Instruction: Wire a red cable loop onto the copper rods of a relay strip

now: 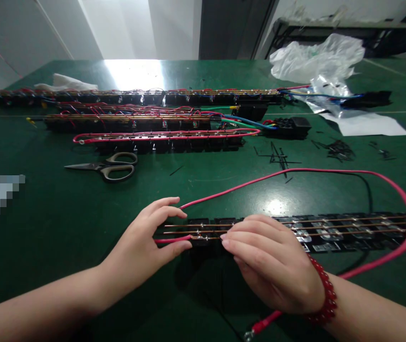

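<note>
A long black strip module [359,232] with copper-coloured rods along its top lies crosswise before me. My left hand [153,232] is around its left end, thumb and fingers spread apart. Beside that thumb, a red wire [172,240] ends at the rods. My right hand [270,261], wearing a red bead bracelet [325,292], is pinched over the module's near edge. A thin black strand, seemingly a cable tie, shows at its fingertips, mostly hidden. The thicker red cable [331,170] loops behind and over the module's right part; its metal lug [248,335] lies at the front.
Scissors [117,167] lie at the left on the green table [203,185]. Several wired modules [127,122] stretch across behind them. Loose black cable ties [340,150] are scattered at the right, near white paper [366,124] and a clear plastic bag [316,59].
</note>
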{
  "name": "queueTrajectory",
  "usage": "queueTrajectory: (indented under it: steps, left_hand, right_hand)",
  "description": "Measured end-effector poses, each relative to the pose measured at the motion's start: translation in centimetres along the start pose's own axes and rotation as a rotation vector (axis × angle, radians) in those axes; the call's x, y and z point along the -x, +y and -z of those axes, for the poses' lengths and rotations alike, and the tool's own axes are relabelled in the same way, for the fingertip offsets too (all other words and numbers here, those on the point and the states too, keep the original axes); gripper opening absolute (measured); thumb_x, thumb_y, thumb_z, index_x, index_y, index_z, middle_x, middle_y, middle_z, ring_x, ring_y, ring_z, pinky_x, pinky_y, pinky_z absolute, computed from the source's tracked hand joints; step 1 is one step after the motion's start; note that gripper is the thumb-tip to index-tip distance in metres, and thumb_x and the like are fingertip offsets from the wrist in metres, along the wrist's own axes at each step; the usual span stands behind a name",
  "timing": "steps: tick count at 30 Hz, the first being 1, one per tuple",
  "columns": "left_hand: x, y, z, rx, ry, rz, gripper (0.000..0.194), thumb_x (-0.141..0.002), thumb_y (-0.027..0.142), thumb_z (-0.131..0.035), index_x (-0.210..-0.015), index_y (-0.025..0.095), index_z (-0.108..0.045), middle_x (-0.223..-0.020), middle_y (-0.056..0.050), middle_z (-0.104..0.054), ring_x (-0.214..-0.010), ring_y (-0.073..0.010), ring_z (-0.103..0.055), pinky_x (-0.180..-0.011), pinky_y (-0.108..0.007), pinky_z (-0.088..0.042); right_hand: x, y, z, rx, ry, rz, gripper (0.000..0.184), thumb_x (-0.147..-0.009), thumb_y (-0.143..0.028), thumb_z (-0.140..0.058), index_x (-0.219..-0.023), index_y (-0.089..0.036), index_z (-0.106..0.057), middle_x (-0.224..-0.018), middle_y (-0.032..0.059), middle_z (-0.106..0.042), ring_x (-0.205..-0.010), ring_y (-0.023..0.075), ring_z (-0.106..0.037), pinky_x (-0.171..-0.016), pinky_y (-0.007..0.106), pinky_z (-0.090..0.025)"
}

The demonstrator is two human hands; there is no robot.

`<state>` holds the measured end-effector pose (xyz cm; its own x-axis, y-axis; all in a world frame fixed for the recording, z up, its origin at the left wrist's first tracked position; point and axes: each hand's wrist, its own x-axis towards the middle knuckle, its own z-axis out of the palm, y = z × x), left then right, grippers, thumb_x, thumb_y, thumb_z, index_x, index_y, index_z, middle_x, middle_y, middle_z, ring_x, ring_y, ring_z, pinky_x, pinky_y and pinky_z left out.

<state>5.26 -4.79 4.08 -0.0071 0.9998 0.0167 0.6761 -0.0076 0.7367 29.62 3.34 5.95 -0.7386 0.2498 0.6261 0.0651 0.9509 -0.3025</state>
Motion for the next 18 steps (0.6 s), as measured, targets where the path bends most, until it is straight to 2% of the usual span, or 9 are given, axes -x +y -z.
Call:
queueTrajectory:
  steps: [3, 5, 9, 12, 15, 18]
  left_hand:
    - [-0.16, -0.03, 0.15, 0.104, -0.024, 0.057, 0.052, -0.079, 0.036, -0.074, -0.126, 0.027, -0.055, -0.136, -0.008, -0.058, -0.126, -0.0264, -0.056, -0.11, -0.054, -0.044]
    - [-0.25, 0.01, 0.26, 0.168, -0.056, 0.073, 0.056, -0.078, 0.036, -0.076, -0.128, 0.026, -0.053, -0.13, -0.007, -0.062, -0.12, -0.0248, -0.06, -0.107, -0.05, -0.048]
    - [-0.31, 0.11, 0.39, 0.212, -0.074, 0.079, 0.049, -0.076, 0.033, -0.078, -0.12, 0.024, -0.058, -0.123, -0.006, -0.064, -0.114, -0.0241, -0.063, -0.103, -0.047, -0.052]
    - [-0.26, 0.13, 0.37, 0.224, -0.051, 0.017, 0.042, -0.077, 0.028, -0.076, -0.115, 0.024, -0.059, -0.125, -0.006, -0.062, -0.117, -0.0234, -0.06, -0.104, -0.045, -0.051]
    - [-0.18, 0.07, 0.28, 0.245, -0.061, -0.061, 0.037, -0.079, 0.022, -0.073, -0.113, 0.023, -0.058, -0.131, -0.007, -0.059, -0.107, -0.0187, -0.062, -0.098, -0.038, -0.053]
    - [-0.06, -0.09, 0.16, 0.295, -0.081, -0.069, 0.038, -0.079, 0.02, -0.072, -0.114, 0.024, -0.057, -0.133, -0.006, -0.058, -0.102, -0.0161, -0.063, -0.091, -0.034, -0.056]
  right_hand:
    - [-0.01, 0.01, -0.05, 0.005, -0.019, -0.001, 0.021, -0.086, -0.009, -0.052, -0.104, -0.014, -0.062, -0.093, 0.007, -0.076, -0.085, 0.0169, -0.069, -0.076, 0.033, -0.055]
    - [-0.03, 0.06, -0.12, 0.007, -0.029, 0.006, 0.021, -0.086, -0.009, -0.053, -0.104, -0.014, -0.062, -0.093, 0.0074, -0.075, -0.085, 0.0175, -0.069, -0.075, 0.034, -0.056]
    - [-0.05, 0.07, -0.29, 0.003, -0.041, 0.012, 0.02, -0.087, -0.01, -0.052, -0.105, -0.014, -0.061, -0.093, 0.0078, -0.075, -0.086, 0.0183, -0.068, -0.075, 0.035, -0.056]
    - [-0.14, 0.05, -0.36, 0.01, -0.041, 0.009, 0.02, -0.088, -0.009, -0.052, -0.105, -0.015, -0.061, -0.094, 0.0074, -0.075, -0.086, 0.0182, -0.067, -0.074, 0.034, -0.055]
    - [-0.28, 0.1, -0.4, 0.005, -0.052, 0.002, 0.02, -0.088, -0.008, -0.053, -0.104, -0.014, -0.061, -0.093, 0.0076, -0.075, -0.086, 0.0181, -0.066, -0.073, 0.034, -0.055]
    - [-0.31, 0.16, -0.4, -0.037, -0.06, -0.018, 0.021, -0.087, -0.007, -0.054, -0.105, -0.014, -0.06, -0.093, 0.0077, -0.074, -0.085, 0.0179, -0.065, -0.073, 0.034, -0.054]
